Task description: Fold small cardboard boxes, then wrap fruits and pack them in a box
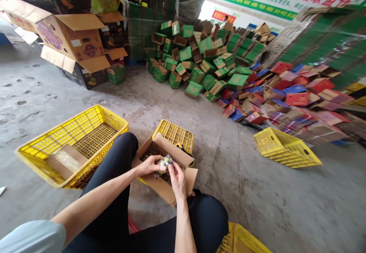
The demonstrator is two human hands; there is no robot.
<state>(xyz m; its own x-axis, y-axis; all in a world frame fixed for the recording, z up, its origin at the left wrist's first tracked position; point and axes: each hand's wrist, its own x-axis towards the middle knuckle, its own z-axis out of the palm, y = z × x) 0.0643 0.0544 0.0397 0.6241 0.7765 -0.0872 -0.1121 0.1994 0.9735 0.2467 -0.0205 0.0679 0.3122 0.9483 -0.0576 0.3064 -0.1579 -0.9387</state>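
My left hand [150, 165] and my right hand [177, 178] both hold a small shiny packet [165, 162], patterned in yellow, dark and clear. The left fingers grip its near left side, while the right fingers pinch its right end. Just below the packet is an open cardboard box [160, 187] with its flaps spread, between my knees. Inside it lie more small items, mostly hidden by my hands. The box rests on or against an upturned yellow crate [175, 135].
To the left stands a long yellow basket [71, 129] holding cardboard and clear plastic bags. Another yellow crate [286, 148] lies tilted at right, and one more [243, 239] is by my right knee. Heaped green boxes [197, 75], red and blue boxes [297, 99] and stacked cartons [70, 39] lie beyond.
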